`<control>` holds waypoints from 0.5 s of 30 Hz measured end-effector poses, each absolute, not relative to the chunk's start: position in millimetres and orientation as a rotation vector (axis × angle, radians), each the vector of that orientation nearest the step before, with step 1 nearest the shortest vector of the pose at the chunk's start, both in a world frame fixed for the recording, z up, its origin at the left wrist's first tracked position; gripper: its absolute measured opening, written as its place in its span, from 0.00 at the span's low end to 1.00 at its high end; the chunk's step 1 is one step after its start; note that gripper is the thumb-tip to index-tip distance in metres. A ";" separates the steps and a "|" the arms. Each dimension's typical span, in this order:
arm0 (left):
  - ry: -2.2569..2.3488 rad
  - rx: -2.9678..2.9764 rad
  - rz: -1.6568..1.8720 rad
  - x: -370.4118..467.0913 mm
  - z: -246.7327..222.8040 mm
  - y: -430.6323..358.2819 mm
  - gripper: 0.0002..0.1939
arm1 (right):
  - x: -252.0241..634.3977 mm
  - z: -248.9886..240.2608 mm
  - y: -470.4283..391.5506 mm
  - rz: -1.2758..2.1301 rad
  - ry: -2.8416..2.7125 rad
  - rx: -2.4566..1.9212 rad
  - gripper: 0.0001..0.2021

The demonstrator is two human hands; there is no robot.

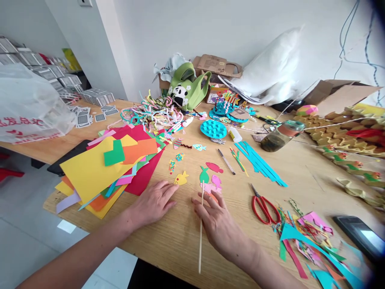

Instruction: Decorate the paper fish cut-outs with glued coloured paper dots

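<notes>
My left hand (155, 202) lies low on the table with its fingers stretched out, the fingertips at the edge of a yellow paper fish (181, 178). Between the fingers of my right hand (215, 214) is a thin wooden stick (200, 245). Its upper tip reaches the lower end of a green paper fish (203, 175). Around it lie a red paper fish (214, 167), a magenta paper fish (216, 182) and a pale pink fish (207, 187), the last partly covered by my fingers. Small clusters of coloured dots (171, 166) sit above the yellow fish.
Coloured paper sheets (90, 172) are piled at left. On the right are red-handled scissors (264, 208), paper scraps (313, 241) and a phone (361, 237). Farther back stand a glass jar (281, 136), blue strips (261, 162), a pen (226, 161) and a green panda bag (188, 90).
</notes>
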State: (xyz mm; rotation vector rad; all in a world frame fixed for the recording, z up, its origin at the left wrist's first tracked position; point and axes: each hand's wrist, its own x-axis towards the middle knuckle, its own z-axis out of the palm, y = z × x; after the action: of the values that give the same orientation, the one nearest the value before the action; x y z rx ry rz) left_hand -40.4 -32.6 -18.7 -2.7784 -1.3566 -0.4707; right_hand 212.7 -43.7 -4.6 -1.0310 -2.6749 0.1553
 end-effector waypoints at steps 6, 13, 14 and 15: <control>-1.325 -2.784 -0.482 -45.6 -23.6 -31.6 0.21 | 209.7 6.5 -9.0 0.229 -2.581 -1.039 0.20; -1.314 -2.768 -0.512 -47.6 -22.4 -31.0 0.21 | 197.4 -14.0 25.4 0.142 -2.696 -1.059 0.22; -1.315 -2.773 -0.516 -47.9 -21.8 -30.6 0.21 | 197.8 -14.6 22.8 0.122 -2.704 -1.058 0.21; -1.321 -2.779 -0.518 -48.3 -21.3 -30.2 0.21 | 198.9 -14.0 18.8 0.100 -2.706 -1.062 0.19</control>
State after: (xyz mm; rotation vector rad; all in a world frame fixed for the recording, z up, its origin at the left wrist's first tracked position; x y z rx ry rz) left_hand -48.3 -30.2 -21.3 -2.7791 -1.3208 -0.5177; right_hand 198.9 18.8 -14.0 -1.0621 -2.7061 0.1002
